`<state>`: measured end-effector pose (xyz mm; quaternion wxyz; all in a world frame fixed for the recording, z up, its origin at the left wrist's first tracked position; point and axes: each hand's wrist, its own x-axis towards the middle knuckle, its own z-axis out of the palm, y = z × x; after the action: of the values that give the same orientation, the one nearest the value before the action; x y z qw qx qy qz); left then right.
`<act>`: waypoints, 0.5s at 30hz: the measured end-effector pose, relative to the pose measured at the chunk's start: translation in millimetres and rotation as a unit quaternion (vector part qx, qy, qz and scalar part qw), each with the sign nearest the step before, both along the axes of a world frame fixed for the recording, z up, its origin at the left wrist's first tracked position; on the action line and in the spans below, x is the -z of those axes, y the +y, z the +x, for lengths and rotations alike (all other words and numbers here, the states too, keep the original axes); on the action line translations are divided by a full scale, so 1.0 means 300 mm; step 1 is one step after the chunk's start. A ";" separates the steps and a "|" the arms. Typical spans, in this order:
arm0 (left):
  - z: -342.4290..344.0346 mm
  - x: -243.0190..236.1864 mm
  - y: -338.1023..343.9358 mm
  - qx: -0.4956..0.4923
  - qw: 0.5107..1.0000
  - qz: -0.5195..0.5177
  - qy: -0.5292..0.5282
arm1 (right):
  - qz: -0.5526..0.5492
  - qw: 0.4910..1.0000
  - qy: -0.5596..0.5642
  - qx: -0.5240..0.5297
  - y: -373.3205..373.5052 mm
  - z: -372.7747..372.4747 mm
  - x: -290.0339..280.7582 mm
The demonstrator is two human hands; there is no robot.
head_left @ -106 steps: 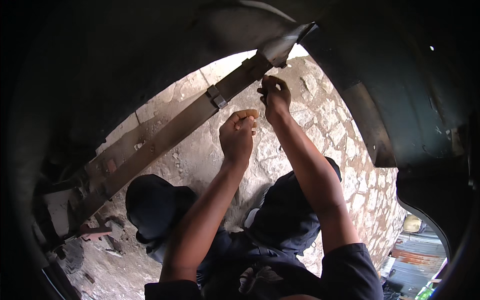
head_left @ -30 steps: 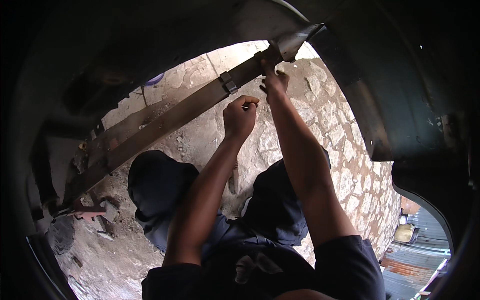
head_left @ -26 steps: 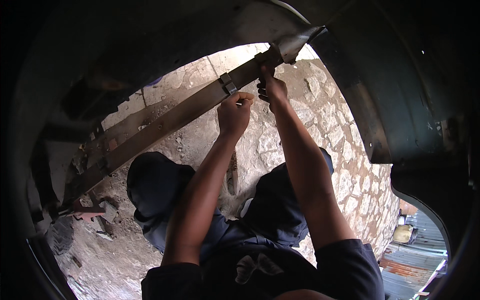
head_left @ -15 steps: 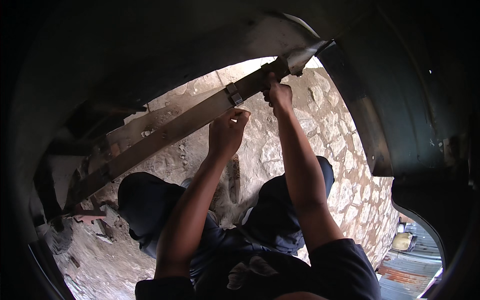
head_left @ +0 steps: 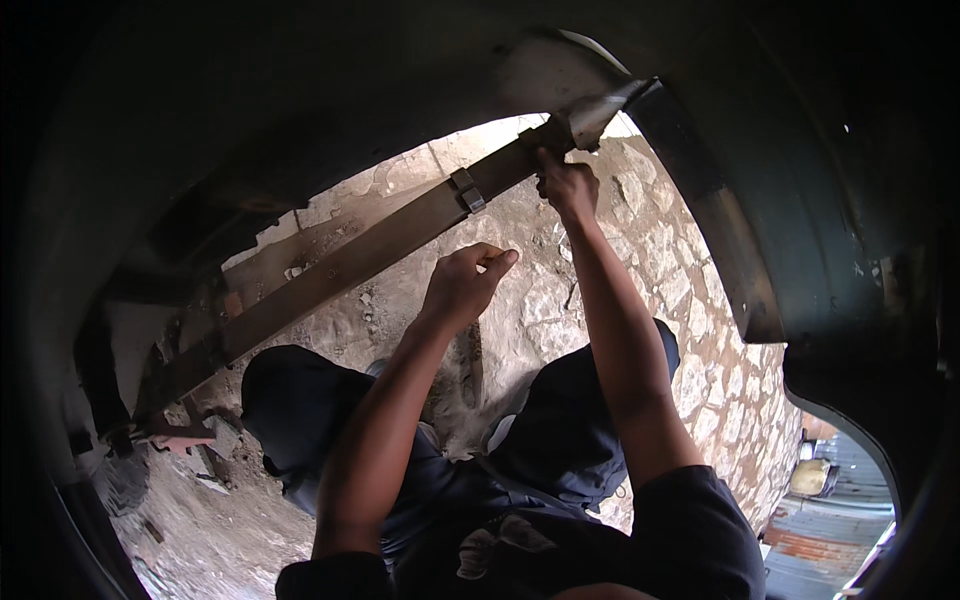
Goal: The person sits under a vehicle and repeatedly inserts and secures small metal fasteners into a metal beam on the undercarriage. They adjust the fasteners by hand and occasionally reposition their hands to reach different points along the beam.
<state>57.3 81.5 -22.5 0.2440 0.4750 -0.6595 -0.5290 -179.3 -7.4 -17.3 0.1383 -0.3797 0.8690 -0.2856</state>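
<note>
A long brown metal bar, which looks like a leaf spring, runs aslant from the lower left to the upper right. A metal clip wraps round its middle, and a second clip sits near its upper end. My left hand is below the first clip, apart from the bar, with thumb and fingertips pinched together; anything between them is too small to make out. At the second clip, my right hand touches the bar's underside, one finger along it and the others curled; whatever they grip is hidden.
Dark curved metal panels close in above and to the right. A stone-paved ground lies below. Loose debris is at the lower left, and a rusty corrugated sheet is at the lower right. My bent knees are beneath my arms.
My left hand has moved down and slightly right, away from the first clip. My right hand has shifted slightly right and down, staying at the bar's upper end.
</note>
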 end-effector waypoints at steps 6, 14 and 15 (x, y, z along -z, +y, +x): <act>-0.021 0.041 -0.018 0.006 1.000 -0.021 -0.016 | 0.022 0.993 -0.115 -0.002 0.041 0.039 -0.052; -0.077 -0.005 0.014 0.042 0.998 -0.037 -0.023 | -0.103 0.951 -0.291 -0.002 0.076 0.002 0.015; -0.088 0.001 0.018 0.049 0.998 -0.035 -0.020 | -0.109 0.952 -0.286 0.000 0.066 0.007 0.017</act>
<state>30.9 86.9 -22.7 0.2208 0.4435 -0.7048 -0.5077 -177.2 12.6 -22.3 0.3389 -0.2951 0.7565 -0.4752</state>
